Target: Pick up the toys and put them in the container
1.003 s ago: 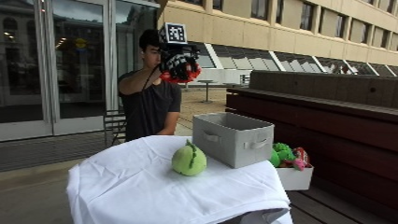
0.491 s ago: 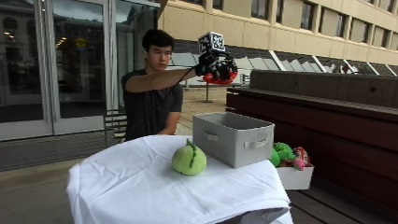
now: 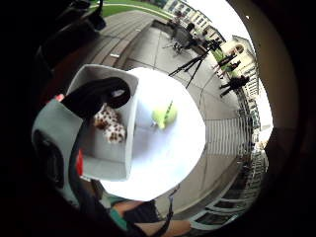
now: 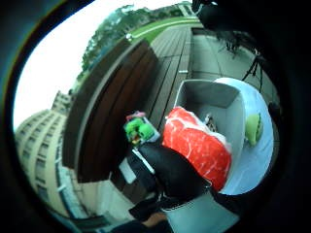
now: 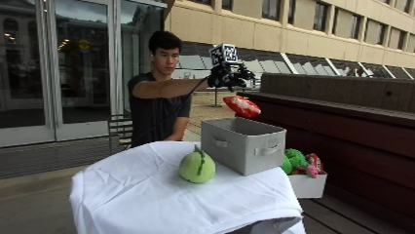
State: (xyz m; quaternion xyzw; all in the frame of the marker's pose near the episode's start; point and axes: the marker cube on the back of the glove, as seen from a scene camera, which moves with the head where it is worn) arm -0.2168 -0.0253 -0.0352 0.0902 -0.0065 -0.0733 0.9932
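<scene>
A person's gloved right hand (image 5: 229,76) hangs with fingers spread, empty, above the grey container (image 5: 242,145). A red-and-white meat toy (image 5: 242,106) is in mid-air below it. A green pear toy (image 5: 197,166) rests on the white-draped surface (image 5: 129,195).

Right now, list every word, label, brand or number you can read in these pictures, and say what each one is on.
No readable text anywhere.
Grey fabric bin: no label shows.
Red-and-white meat toy, in the air over the bin below the gloved right hand: only a pattern.
Green pear toy on the white tablecloth: plain.
White box of toys beside the table: nothing legible.
</scene>
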